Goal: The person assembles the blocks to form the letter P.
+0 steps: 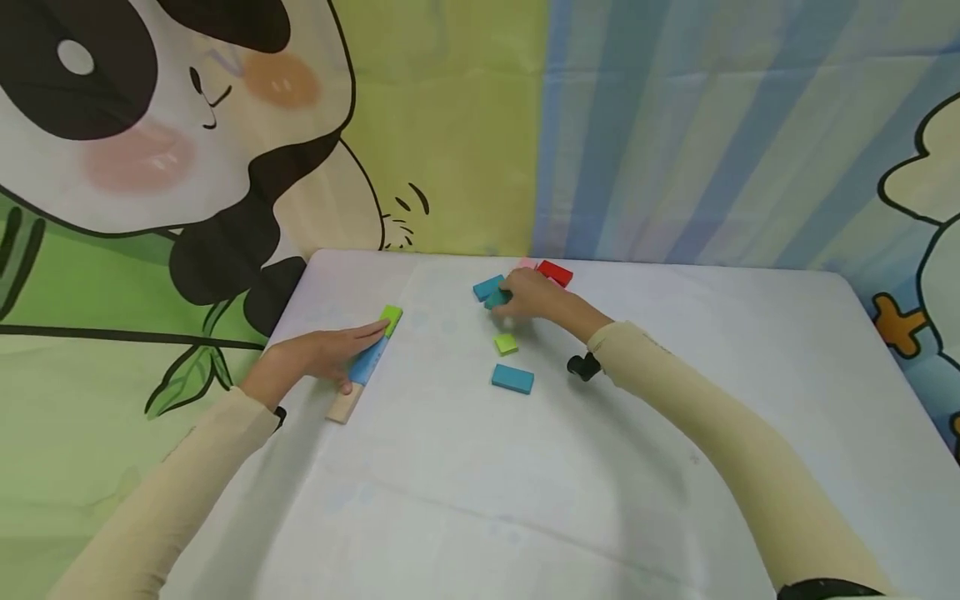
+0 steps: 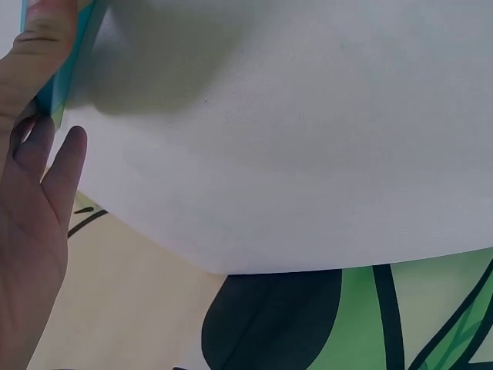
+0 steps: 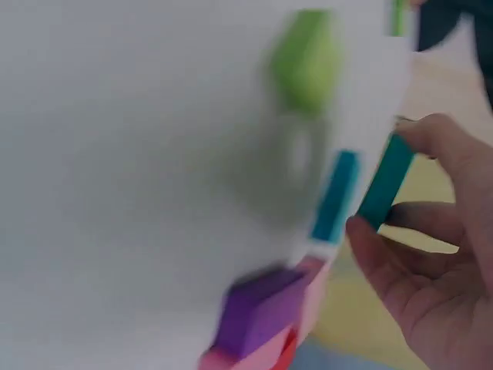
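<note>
On the left of the white table, a row of blocks lies end to end: a green block (image 1: 391, 320), a blue block (image 1: 367, 360) and a beige block (image 1: 343, 406). My left hand (image 1: 327, 352) rests along this row with its fingers extended and its thumb near the beige piece. In the left wrist view the thumb crosses a blue face (image 2: 55, 91). At the far middle, my right hand (image 1: 531, 293) pinches a teal block (image 3: 387, 181) between thumb and fingertips. Close beside it lies another blue block (image 1: 486, 287).
A small green block (image 1: 506, 343) and a blue block (image 1: 513, 378) lie nearer on the table (image 1: 465, 467). Beyond the right hand are a red block (image 1: 556, 273) and pink pieces (image 1: 527, 263). The right wrist view also shows a purple block (image 3: 258, 308). A printed cloth hangs behind.
</note>
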Tool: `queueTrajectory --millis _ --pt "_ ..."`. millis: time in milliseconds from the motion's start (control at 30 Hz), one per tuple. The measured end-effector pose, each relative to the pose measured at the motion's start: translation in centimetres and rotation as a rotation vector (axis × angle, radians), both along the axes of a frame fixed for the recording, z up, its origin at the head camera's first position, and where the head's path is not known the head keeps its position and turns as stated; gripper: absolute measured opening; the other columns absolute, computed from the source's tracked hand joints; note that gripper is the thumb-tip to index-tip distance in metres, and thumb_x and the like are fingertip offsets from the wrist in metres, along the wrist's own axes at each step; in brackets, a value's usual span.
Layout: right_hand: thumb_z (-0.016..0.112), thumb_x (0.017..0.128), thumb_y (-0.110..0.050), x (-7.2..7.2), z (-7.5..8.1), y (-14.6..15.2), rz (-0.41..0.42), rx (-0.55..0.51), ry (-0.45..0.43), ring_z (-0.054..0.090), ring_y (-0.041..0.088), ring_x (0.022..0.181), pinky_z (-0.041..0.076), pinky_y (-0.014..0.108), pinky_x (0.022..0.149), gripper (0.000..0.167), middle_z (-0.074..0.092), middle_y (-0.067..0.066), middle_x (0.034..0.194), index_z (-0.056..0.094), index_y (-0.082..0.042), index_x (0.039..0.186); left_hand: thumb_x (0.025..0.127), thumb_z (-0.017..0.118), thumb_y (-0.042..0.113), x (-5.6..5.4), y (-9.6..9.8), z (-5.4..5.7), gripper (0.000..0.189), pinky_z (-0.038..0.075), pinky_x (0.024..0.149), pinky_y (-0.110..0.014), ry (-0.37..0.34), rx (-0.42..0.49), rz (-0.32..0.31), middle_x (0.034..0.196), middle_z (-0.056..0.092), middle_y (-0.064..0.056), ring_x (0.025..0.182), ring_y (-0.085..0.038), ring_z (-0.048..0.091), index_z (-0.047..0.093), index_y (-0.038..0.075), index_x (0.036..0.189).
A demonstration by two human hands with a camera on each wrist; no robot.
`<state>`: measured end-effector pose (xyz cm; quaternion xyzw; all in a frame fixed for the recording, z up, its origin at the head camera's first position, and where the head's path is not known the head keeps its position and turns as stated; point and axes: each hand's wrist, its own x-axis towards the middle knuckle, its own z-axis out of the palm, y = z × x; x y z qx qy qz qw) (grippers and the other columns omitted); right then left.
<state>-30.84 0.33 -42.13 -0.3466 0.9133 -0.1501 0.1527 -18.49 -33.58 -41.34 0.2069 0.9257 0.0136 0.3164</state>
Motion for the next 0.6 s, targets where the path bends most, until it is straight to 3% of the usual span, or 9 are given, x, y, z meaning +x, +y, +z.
queueTrajectory --millis 100,200,333,367,467,600 --pt "0.067 0.089 -0.037 0.1 1.0 -1.7 0.036 -0.129 0.007 0.051 0.016 0.076 0.039 0.021 0.064 0.053 0.069 0.012 0.091 0.063 0.001 0.126 0.073 0.076 0.038 -0.1 0.5 0.0 0.115 0.032 0.115 -0.052 0.004 -0.015 -0.008 0.165 -0.002 -0.011 0.149 -0.037 0.018 0.003 0.01 0.157" --pt "0.067 0.09 -0.039 0.5 1.1 -5.0 0.09 -0.151 0.035 0.052 0.014 0.08 0.041 0.019 0.066 0.059 0.072 0.014 0.108 0.056 0.0 0.134 0.073 0.077 0.037 -0.1 0.8 0.0 0.116 0.033 0.114 -0.052 -0.011 -0.028 0.008 0.165 -0.003 -0.011 0.149 -0.036 0.018 0.001 0.011 0.157" --pt "0.066 0.092 -0.036 0.4 0.0 -10.3 0.118 -0.147 0.045 0.047 0.011 0.078 0.034 0.017 0.062 0.056 0.07 0.014 0.116 0.055 -0.002 0.134 0.073 0.078 0.038 0.1 0.6 0.1 0.119 0.035 0.112 -0.052 -0.02 -0.05 0.03 0.165 -0.004 -0.01 0.149 -0.036 0.02 -0.001 0.013 0.157" --pt "0.066 0.092 -0.036 0.3 -0.4 -11.4 0.115 -0.149 0.042 0.046 0.011 0.077 0.033 0.017 0.06 0.052 0.07 0.013 0.11 0.059 -0.002 0.131 0.073 0.077 0.039 0.1 0.5 0.0 0.119 0.037 0.111 -0.052 -0.013 -0.059 0.021 0.165 -0.004 -0.01 0.148 -0.036 0.022 -0.002 0.013 0.157" --pt "0.063 0.094 -0.036 -0.2 -1.4 -13.9 0.081 -0.112 0.01 0.044 0.011 0.081 0.031 0.017 0.063 0.052 0.067 0.011 0.121 0.057 -0.003 0.134 0.073 0.077 0.039 0.1 0.4 0.0 0.118 0.037 0.111 -0.052 -0.007 -0.061 0.008 0.165 -0.003 -0.011 0.148 -0.036 0.023 -0.002 0.013 0.157" --pt "0.058 0.097 -0.035 -0.5 -2.4 -15.4 0.073 -0.076 0.014 0.043 0.012 0.083 0.03 0.019 0.067 0.04 0.063 0.007 0.102 0.065 0.0 0.116 0.074 0.077 0.039 -0.1 0.5 0.2 0.117 0.036 0.112 -0.051 -0.001 -0.071 -0.011 0.165 -0.002 -0.011 0.148 -0.036 0.024 -0.002 0.012 0.157"
